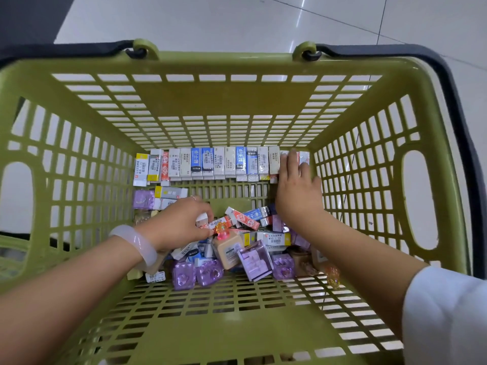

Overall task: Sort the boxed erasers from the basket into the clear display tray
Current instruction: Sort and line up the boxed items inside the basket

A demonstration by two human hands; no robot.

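What you can't make out in the basket

Your right hand (296, 185) lies over the right end of the eraser row (210, 163), so you cannot count the boxes beneath it, and the print on every box is too small for you to read. Your left hand (181, 222) hides its own fingertips and part of the red-and-white box (224, 222) it meets, so you cannot tell how it grips. The loose pile (237, 248) overlaps itself, burying its lower boxes. Your forearms and white sleeve (445, 314) run off the lower edge, and the green basket (237, 101) is cut off at the bottom and left edges.
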